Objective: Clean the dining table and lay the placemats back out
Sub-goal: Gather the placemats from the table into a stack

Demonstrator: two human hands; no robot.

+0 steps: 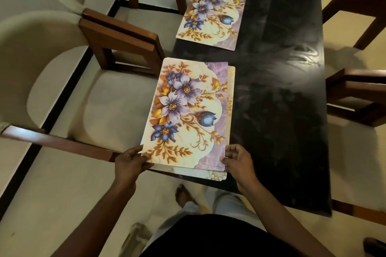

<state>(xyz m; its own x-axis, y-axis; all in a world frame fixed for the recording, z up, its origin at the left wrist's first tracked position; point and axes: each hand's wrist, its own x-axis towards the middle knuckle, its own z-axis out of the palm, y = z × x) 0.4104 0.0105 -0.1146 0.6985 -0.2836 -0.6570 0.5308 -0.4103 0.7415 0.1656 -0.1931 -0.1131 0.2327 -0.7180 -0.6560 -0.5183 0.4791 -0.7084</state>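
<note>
Hands, left hand (130, 162) and right hand (238, 160), pinch the near edge of stacked floral placemats (186, 110); no writing visible

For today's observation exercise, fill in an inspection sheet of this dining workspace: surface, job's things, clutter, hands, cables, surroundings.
Surface: dark table, streaky sheen.
Job's things: far mat lying flat alone; near stack of floral mats at the table's near left corner, top mat offset from those beneath.
Clutter: nothing seen.
Hands: left hand grips the stack's near left corner; right hand at its near right corner, fingers curled at the edge.
Cables: nothing seen.
Surroundings: wooden chairs both sides, pale floor.
</note>
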